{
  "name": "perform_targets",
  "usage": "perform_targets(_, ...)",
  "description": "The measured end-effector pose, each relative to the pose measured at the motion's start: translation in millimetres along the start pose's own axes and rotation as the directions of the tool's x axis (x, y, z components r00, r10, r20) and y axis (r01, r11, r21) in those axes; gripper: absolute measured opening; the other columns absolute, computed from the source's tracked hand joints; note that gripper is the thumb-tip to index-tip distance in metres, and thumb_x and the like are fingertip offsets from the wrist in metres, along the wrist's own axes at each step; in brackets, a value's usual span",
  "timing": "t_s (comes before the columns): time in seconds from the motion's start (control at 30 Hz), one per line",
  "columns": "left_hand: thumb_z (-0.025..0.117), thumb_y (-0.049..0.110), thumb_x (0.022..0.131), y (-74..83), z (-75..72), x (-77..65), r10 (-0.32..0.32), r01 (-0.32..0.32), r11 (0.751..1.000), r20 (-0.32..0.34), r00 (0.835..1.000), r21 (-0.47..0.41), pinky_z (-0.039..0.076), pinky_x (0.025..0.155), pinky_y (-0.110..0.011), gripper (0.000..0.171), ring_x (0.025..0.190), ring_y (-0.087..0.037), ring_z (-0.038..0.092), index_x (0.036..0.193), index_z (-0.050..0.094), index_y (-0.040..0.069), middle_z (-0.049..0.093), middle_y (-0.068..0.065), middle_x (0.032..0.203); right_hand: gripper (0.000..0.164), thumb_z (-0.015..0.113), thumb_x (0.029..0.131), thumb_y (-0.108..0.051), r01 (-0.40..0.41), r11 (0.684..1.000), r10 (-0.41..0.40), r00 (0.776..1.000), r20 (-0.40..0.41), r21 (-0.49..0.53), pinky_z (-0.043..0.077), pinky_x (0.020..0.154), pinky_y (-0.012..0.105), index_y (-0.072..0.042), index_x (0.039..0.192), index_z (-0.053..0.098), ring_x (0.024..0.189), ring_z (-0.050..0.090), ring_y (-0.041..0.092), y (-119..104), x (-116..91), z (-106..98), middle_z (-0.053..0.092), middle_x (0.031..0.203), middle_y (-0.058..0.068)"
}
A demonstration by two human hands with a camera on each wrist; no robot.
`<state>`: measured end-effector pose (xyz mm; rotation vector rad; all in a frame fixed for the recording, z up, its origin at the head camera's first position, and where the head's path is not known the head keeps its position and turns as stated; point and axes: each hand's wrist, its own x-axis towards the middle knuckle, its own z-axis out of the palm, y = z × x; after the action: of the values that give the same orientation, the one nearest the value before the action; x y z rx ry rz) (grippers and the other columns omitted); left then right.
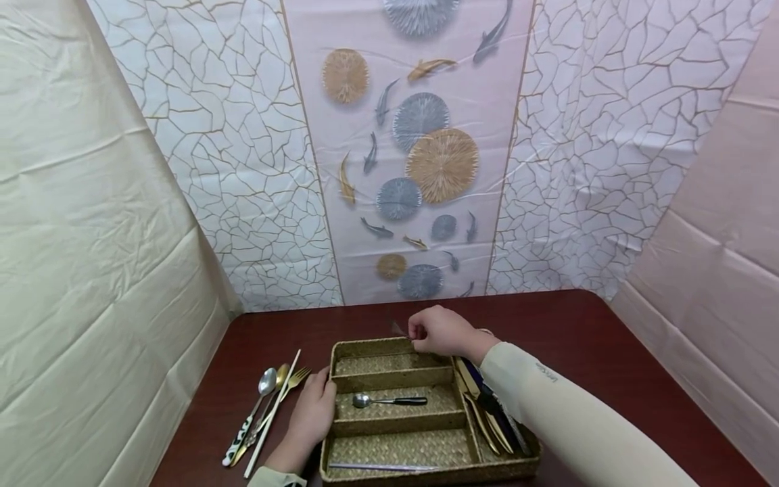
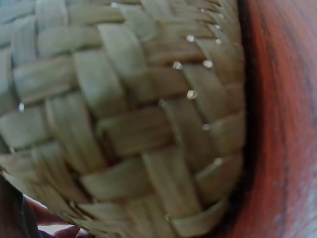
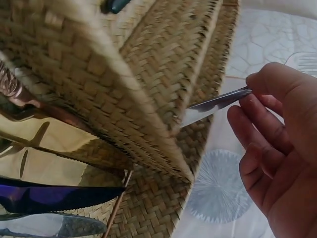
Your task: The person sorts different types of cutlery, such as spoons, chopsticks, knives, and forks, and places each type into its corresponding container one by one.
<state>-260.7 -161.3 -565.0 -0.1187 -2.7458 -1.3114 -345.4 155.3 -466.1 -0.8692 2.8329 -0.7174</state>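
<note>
My right hand (image 1: 441,329) pinches a silver fork by its handle (image 3: 213,106) above the far wall of a woven tray (image 1: 429,479). The fork's tines (image 3: 303,60) show behind the hand in the right wrist view; in the head view only a bit of the fork (image 1: 398,329) sticks out past the fingers. My left hand (image 1: 314,402) rests against the tray's left side, its fingers along the outer wall. A small black-handled spoon (image 1: 392,400) lies in the middle compartment, and a thin silver utensil (image 1: 383,467) in the near one.
Several knives, gold (image 1: 485,419) and dark blue (image 3: 54,197) among them, lie in the tray's right compartment. Left of the tray, a patterned-handle spoon (image 1: 266,382), a gold fork (image 1: 298,377), a gold spoon (image 1: 282,373) and a pale stick (image 1: 274,412) lie on the dark red table (image 1: 207,406).
</note>
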Motion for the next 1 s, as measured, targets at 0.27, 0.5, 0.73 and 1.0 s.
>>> perform_targets(0.27,0.041,0.020,0.117,0.4,0.6,-2.2,-0.011,0.011,1.000,0.020,1.000,-0.004,0.047,0.110,-0.066,0.049,0.138,-0.047,0.057,0.158,0.053,-0.004,0.056,-0.026,0.151,0.030,0.075,0.099,-0.009,0.042,0.993,-0.034,0.996,0.082,-0.106,0.030,0.059,0.031,-0.022,0.077,0.060,0.057,0.033,0.009,0.4,10.2,15.6,0.042,0.063,-0.010)
perform_targets(0.5,0.041,0.020,0.117,1.5,-2.3,-1.5,-0.001,0.001,1.000,0.006,1.000,0.003,0.047,0.109,-0.066,0.049,0.135,-0.047,0.058,0.158,0.054,-0.004,0.058,-0.025,0.147,0.049,0.075,0.095,-0.006,0.113,0.948,-0.076,0.988,0.133,-0.296,0.024,0.061,0.032,-0.026,0.070,0.038,0.060,0.022,0.010,-5.8,27.2,28.7,0.028,0.063,-0.011)
perform_targets(0.73,0.041,0.020,0.117,0.4,-0.9,-0.6,-0.002,0.002,1.000,0.012,1.000,0.005,0.048,0.109,-0.065,0.049,0.134,-0.046,0.059,0.158,0.054,-0.004,0.059,-0.024,0.146,0.057,0.079,0.100,-0.010,0.102,0.906,-0.008,0.975,0.224,-0.411,0.023,0.058,0.032,-0.026,0.066,0.036,0.058,0.020,0.010,-15.4,39.8,42.1,0.025,0.061,-0.009)
perform_targets(1.0,0.042,0.020,0.116,-0.5,-3.6,1.5,-0.002,0.002,1.000,-0.003,1.000,0.014,0.048,0.109,-0.064,0.049,0.134,-0.044,0.059,0.157,0.055,-0.004,0.061,-0.022,0.144,0.060,0.071,0.104,-0.008,0.114,0.861,0.026,0.964,0.266,-0.496,0.018,0.059,0.035,-0.024,0.067,0.027,0.060,0.009,0.013,-29.7,51.6,45.2,0.011,0.062,-0.007)
